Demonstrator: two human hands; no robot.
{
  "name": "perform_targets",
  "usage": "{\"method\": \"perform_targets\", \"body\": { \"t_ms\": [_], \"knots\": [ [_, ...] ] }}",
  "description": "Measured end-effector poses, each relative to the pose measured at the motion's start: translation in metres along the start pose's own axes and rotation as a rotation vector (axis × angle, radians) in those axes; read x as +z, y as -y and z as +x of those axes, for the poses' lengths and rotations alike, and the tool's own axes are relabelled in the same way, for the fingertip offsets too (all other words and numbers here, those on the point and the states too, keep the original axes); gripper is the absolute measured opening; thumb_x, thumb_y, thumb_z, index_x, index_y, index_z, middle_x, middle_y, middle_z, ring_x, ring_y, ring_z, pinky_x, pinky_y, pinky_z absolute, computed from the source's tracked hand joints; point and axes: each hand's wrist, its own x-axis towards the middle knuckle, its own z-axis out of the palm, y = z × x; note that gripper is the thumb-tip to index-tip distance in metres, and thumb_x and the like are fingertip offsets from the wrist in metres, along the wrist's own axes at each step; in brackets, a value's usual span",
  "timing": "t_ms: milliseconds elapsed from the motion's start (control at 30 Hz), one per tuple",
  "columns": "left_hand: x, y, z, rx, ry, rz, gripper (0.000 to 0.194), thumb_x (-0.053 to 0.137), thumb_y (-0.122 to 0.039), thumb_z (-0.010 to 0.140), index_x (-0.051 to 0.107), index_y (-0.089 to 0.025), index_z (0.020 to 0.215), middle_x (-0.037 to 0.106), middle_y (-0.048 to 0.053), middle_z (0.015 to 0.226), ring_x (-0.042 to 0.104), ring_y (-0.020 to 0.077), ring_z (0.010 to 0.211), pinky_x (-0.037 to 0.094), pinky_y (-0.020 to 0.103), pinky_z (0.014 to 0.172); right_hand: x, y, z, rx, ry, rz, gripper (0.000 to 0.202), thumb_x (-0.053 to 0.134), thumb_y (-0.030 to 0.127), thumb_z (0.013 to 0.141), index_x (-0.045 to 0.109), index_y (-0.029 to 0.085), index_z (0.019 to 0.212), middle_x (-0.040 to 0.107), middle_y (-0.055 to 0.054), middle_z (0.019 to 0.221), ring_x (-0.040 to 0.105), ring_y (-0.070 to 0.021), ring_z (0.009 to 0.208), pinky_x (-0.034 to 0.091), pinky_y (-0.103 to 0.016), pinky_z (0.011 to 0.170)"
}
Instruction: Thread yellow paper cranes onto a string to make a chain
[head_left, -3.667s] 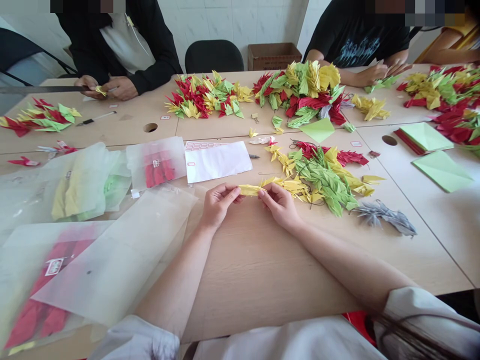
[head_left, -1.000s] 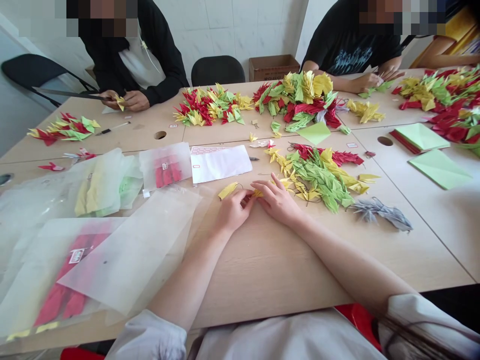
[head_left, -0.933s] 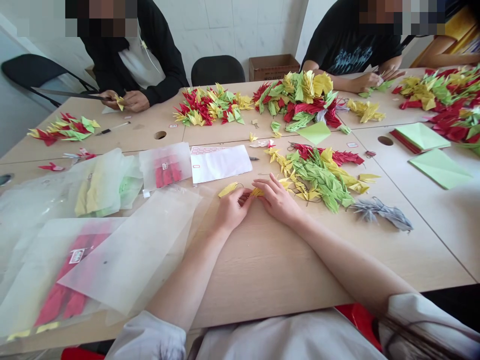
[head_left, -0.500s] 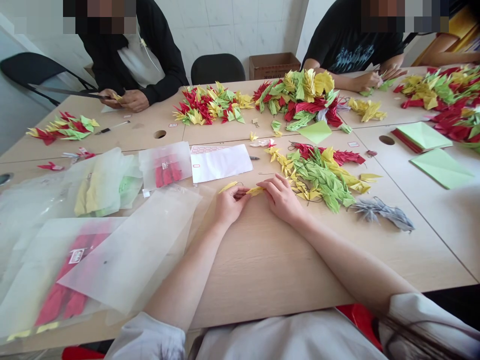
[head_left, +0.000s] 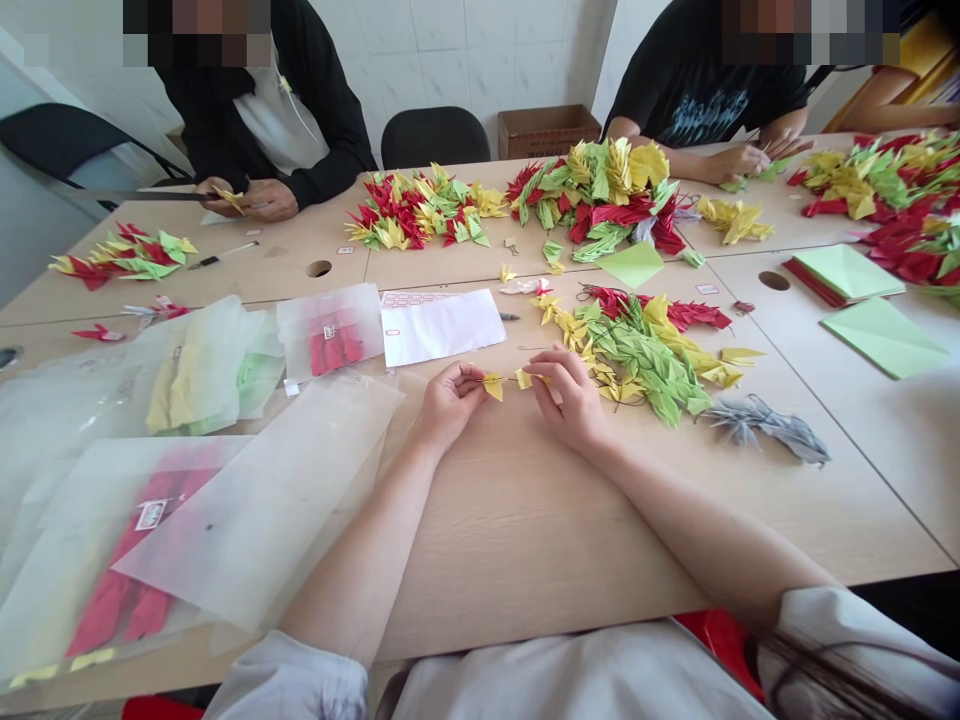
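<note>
Light tiles are seen on the wall [head_left: 442, 55] behind a pale wood counter [head_left: 517, 540]. Near the middle, a larger yellow paper piece [head_left: 493, 386] is pinched at its left end by the left hand [head_left: 452, 402]; its long axis is slanted from eleven to five o'clock, the pointed tip turned toward five. Just beside it, at three o'clock, a smaller yellow paper piece [head_left: 523, 379] is pinched by the fingertips of the right hand [head_left: 576, 402]; its long axis cannot be made out. From the hands, folded green paper [head_left: 649, 360] is heaped between two and three o'clock, a white sheet [head_left: 445, 330] is laid between ten and eleven, and translucent sleeves [head_left: 262, 510] are spread at eight.
</note>
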Motion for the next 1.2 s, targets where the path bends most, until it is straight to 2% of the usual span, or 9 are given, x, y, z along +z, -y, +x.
{"method": "perform_targets", "body": {
  "t_ms": [67,133,367,667,867,1200],
  "knots": [
    [-0.001,-0.002,0.000,0.003,0.031,-0.052,0.029,0.081,-0.028,0.068,0.061,-0.016,0.086,0.073,0.005,0.091,0.070,0.0155,0.082,0.057,0.030,0.079,0.002,0.005,-0.002,0.022,0.028,0.095,0.022,0.049,0.019,0.096,0.058,0.026,0.115,0.061,-0.009,0.109,0.061,-0.0219,0.104,0.051,-0.041,0.093],
    [-0.001,-0.003,-0.001,0.002,0.063,-0.084,0.030,0.082,-0.027,0.068,0.060,-0.016,0.086,0.073,0.005,0.091,0.070,0.0156,0.082,0.057,0.029,0.079,0.004,0.008,-0.002,0.038,0.054,0.145,0.019,0.053,0.022,0.096,0.058,0.025,0.113,0.061,-0.009,0.107,0.062,-0.0209,0.100,0.053,-0.037,0.086],
    [0.000,-0.009,-0.006,-0.018,0.176,-0.013,0.026,0.080,-0.029,0.071,0.064,-0.016,0.087,0.074,0.006,0.091,0.070,0.0171,0.085,0.056,0.029,0.080,0.004,0.007,-0.002,0.053,0.114,0.176,0.010,0.059,0.024,0.093,0.062,0.024,0.102,0.061,-0.007,0.098,0.062,-0.0206,0.093,0.053,-0.035,0.081],
    [0.006,-0.019,-0.010,-0.017,0.207,0.074,0.021,0.080,-0.029,0.069,0.069,-0.016,0.081,0.075,0.005,0.084,0.070,0.0174,0.077,0.057,0.029,0.074,0.004,0.008,-0.003,0.086,0.124,0.230,0.010,0.063,0.025,0.090,0.061,0.023,0.100,0.061,-0.007,0.096,0.061,-0.0201,0.090,0.053,-0.034,0.078],
    [0.006,-0.018,-0.012,0.003,0.185,0.118,0.019,0.079,-0.028,0.071,0.070,-0.016,0.084,0.074,0.005,0.083,0.069,0.0165,0.077,0.056,0.027,0.075,0.005,0.009,-0.001,0.131,0.151,0.262,0.004,0.059,0.024,0.093,0.063,0.023,0.093,0.064,-0.006,0.094,0.062,-0.0198,0.089,0.051,-0.035,0.080],
    [0.006,-0.016,-0.012,0.091,0.232,0.219,0.019,0.073,-0.035,0.079,0.075,-0.016,0.080,0.075,0.007,0.082,0.067,0.0191,0.077,0.052,0.028,0.070,0.006,0.014,0.001,0.336,0.134,0.404,0.015,0.063,0.032,0.091,0.061,0.020,0.084,0.059,-0.002,0.078,0.053,-0.0142,0.069,0.042,-0.026,0.060]
  ]
}}
